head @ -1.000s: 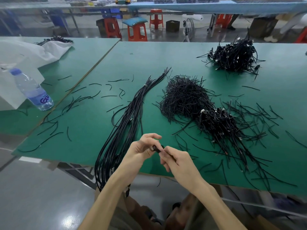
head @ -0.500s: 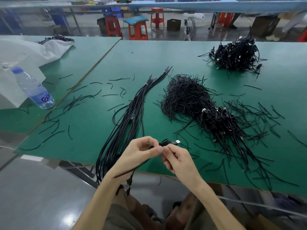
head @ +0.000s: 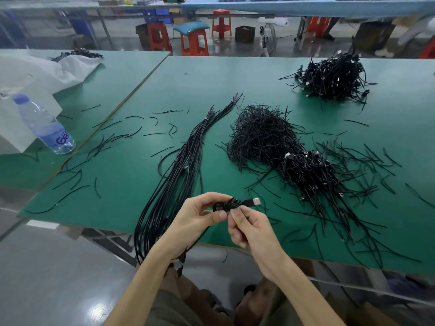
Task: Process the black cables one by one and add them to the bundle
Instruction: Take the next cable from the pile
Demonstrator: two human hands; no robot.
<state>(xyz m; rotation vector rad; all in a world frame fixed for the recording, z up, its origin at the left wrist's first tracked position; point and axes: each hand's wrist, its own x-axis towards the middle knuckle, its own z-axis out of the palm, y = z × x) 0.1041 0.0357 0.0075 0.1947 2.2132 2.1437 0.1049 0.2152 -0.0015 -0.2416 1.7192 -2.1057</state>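
Cable (head: 229, 204) now clear of both hands' pinch, plug (head: 255, 201) exposed vs. 1s ago.

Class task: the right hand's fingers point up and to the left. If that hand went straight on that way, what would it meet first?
The left hand, just ahead. The right hand already pinches the same coiled cable, and their fingertips look almost touching, though depth is unclear.

matt green table (head: 235, 78); clear plastic bottle (head: 44, 125); glossy floor (head: 58, 278).
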